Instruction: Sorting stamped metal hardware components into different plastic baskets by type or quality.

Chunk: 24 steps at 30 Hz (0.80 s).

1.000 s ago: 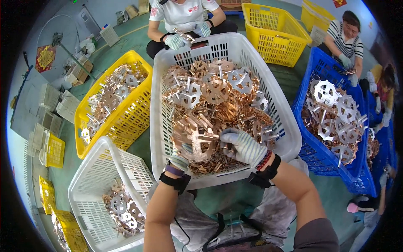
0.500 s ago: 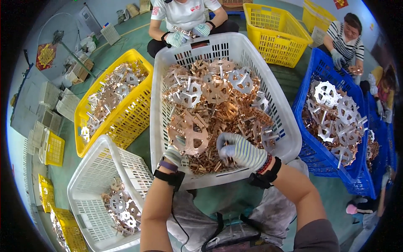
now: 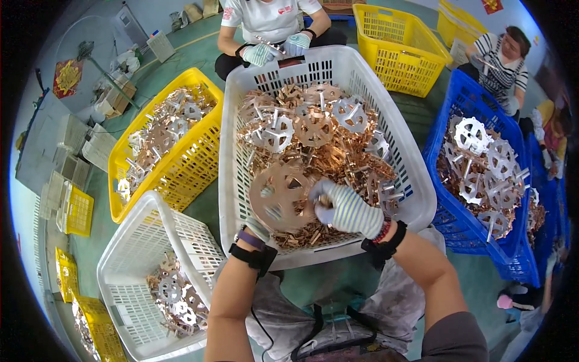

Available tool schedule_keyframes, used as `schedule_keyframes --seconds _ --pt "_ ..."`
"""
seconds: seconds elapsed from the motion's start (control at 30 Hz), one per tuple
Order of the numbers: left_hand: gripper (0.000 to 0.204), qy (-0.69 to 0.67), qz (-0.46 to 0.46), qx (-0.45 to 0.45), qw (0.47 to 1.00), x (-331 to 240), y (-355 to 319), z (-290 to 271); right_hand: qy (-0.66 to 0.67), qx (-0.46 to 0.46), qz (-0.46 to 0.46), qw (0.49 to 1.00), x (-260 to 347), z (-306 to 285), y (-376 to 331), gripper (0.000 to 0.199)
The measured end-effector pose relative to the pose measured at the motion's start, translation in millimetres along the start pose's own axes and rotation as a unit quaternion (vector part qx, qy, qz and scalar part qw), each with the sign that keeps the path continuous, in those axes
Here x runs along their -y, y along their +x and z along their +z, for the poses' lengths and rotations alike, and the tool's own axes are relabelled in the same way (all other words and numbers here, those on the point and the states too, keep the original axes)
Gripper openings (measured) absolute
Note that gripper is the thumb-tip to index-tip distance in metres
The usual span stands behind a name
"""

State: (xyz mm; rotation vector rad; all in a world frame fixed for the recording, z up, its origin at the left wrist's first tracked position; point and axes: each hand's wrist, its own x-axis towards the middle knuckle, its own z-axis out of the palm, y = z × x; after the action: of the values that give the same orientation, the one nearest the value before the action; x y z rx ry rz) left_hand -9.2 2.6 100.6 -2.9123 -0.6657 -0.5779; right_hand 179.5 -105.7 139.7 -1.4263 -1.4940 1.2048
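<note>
Left hand [image 3: 259, 228], gloved, grasps the disc [image 3: 281, 196] from its near-left side. Fingers run beneath; their stripes show through the cut-outs. Disc is copper-coloured, above the scrap [image 3: 329, 158] in the near-left part of the white crate [image 3: 307, 257], inside its near edge and well short of the far one.

Right hand [image 3: 353, 208], gloved too, is at the disc's right rim, fingers curled in. Whether they pinch the rim itself or a small piece there, cannot tell; motion blur.

Step in hand, as I judge it: left supports, right works at the rim. To do it well: firm hold underneath; fingertips clear of the cut-outs, whose edges may be sharp; disc low over the crate, so anything loose drops inside; right fingers working close to the left hand's support, so the disc does not twist.

Pointing: broad face up, toward the camera; exact tilt lost in the blur. Outline round, so no long axis across the face; the line through its centre runs roughly up out of the crate.
</note>
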Motion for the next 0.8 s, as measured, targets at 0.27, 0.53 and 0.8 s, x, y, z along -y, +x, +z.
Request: schedule_keyframes --seconds 0.27,0.53,0.8 --pt "0.045 -0.236 0.104 -0.105 0.961 26.8 -2.7 -1.1 0.373 0.035 0.003 0.927 14.8 -14.2 -17.6 0.009" --pt "0.066 -0.2 -0.067 -0.078 0.974 -7.6 -12.9 30.9 0.331 -0.122 0.169 0.92 -17.0 14.3 7.0 0.03" --pt "0.048 -0.771 -0.23 0.028 0.593 48.8 -15.8 55.5 0.199 0.06 -0.079 0.975 -12.7 13.9 -15.0 0.018"
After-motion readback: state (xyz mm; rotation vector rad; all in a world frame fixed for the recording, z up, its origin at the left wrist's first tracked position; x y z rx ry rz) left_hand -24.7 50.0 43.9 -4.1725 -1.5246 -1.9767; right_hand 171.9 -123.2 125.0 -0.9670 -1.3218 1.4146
